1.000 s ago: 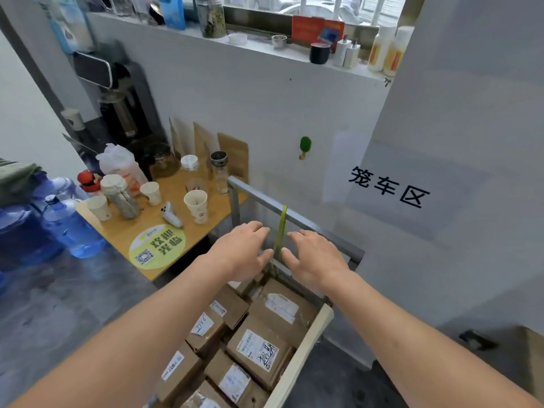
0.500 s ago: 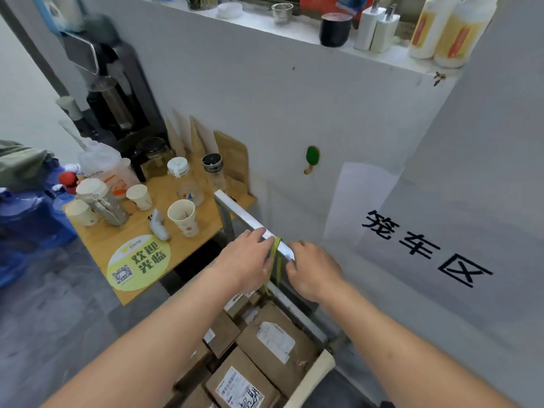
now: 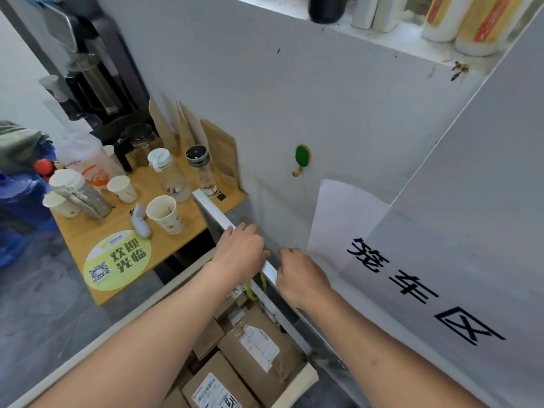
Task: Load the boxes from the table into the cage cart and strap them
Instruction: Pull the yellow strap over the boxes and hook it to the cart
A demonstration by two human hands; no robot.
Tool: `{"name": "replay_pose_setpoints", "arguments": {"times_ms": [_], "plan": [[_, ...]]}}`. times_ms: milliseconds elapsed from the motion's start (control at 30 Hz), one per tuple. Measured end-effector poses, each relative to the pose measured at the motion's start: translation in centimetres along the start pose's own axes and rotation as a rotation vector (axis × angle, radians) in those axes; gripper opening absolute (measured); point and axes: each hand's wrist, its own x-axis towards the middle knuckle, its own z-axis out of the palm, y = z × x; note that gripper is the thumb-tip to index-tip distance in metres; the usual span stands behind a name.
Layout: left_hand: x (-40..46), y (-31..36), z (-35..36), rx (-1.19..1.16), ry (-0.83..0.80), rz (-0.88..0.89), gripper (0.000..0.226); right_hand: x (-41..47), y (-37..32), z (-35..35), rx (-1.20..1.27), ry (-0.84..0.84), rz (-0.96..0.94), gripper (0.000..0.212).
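The cage cart's grey metal top rail (image 3: 212,207) runs diagonally under both my hands. My left hand (image 3: 240,254) lies over the rail with its fingers curled down around it. My right hand (image 3: 300,275) sits just right of it, fingers bent at the rail's far side. A yellow-green strap (image 3: 263,282) hangs down from the rail between the two hands; which fingers hold it is hidden. Several brown cardboard boxes (image 3: 259,346) with white shipping labels lie packed inside the cart below.
A wooden side table (image 3: 88,228) on the left carries paper cups (image 3: 164,213), bottles and a round green sticker. A white wall with a green hook (image 3: 302,156) stands right behind the cart. A white panel with black characters (image 3: 412,290) is at the right.
Both hands dropped from the raised strap down onto the rail and moved closer to the wall. The strap, upright between the hands before, now hangs below the rail. The view tilted nearer.
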Motion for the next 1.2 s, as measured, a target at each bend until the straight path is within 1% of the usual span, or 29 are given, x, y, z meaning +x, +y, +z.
{"name": "replay_pose_setpoints", "arguments": {"times_ms": [67,167,200,300,367,400,467,567,600,700,767,833,867,900,967,1000,1067,1100,1167,1200], "plan": [[0.2,0.3,-0.1,0.005,0.031,-0.018,0.031,-0.2,0.0,0.0,0.005,-0.005,-0.008,0.024],[0.0,0.7,-0.3,0.036,0.082,-0.024,0.016,-0.3,-0.1,0.0,0.021,-0.016,-0.006,0.006],[-0.2,0.8,-0.4,0.031,0.094,-0.028,0.013,-0.3,-0.1,0.0,0.036,-0.021,0.001,0.005],[-0.7,0.5,-0.9,-0.034,0.135,-0.063,0.011,-0.3,-0.2,0.2,0.094,-0.015,0.010,0.016],[-1.2,0.3,-1.7,-0.150,0.159,-0.086,0.013,-0.1,-0.4,0.4,0.139,0.000,0.016,0.023],[-1.6,0.1,-2.1,-0.245,0.157,-0.092,0.012,0.1,-0.6,0.4,0.173,-0.001,0.020,0.025],[-2.5,-0.3,-2.4,-0.413,0.120,-0.065,0.009,0.6,-1.1,0.4,0.274,-0.005,0.025,0.027],[-4.1,-1.7,-2.1,-0.566,0.034,-0.032,0.009,1.0,-2.4,-0.5,0.495,0.023,0.040,0.048],[-4.5,-2.1,-2.0,-0.595,0.013,-0.036,0.010,0.8,-3.0,-0.9,0.595,0.018,0.065,0.048],[-5.6,-3.2,-1.6,-0.554,-0.015,-0.052,0.010,0.5,-4.9,-1.5,0.862,-0.020,0.172,0.034],[-6.5,-3.6,-1.2,-0.529,-0.013,-0.044,0.024,0.7,-5.9,-1.6,0.994,-0.028,0.247,0.035],[-7.6,-3.9,-1.0,-0.594,-0.035,-0.020,0.029,0.6,-6.8,-2.2,1.074,-0.049,0.269,0.030],[-8.1,-4.0,-0.9,-0.641,-0.058,-0.003,0.028,0.6,-7.1,-2.5,1.111,-0.073,0.283,0.026],[-8.7,-4.2,-0.9,-0.679,-0.088,0.013,0.024,0.8,-7.4,-2.6,1.153,-0.090,0.290,0.027],[-9.8,-4.8,-1.1,-0.705,-0.155,0.044,0.009,1.0,-8.0,-2.6,1.228,-0.078,0.275,0.035],[-10.3,-5.2,-1.2,-0.691,-0.186,0.057,0.006,0.9,-8.4,-2.5,1.260,-0.053,0.262,0.030],[-11.2,-5.9,-1.2,-0.664,-0.284,0.055,0.018,1.0,-9.0,-2.4,1.287,0.026,0.224,0.020],[-11.6,-6.1,-1.1,-0.669,-0.351,0.046,0.020,1.0,-9.2,-2.4,1.304,0.055,0.200,0.018],[-12.2,-6.5,-0.9,-0.656,-0.446,0.041,0.016,0.6,-9.6,-2.4,1.411,0.067,0.142,0.015],[-12.3,-6.7,-0.7,-0.645,-0.450,0.040,0.012,0.3,-9.9,-2.5,1.453,0.048,0.101,0.017]]}}
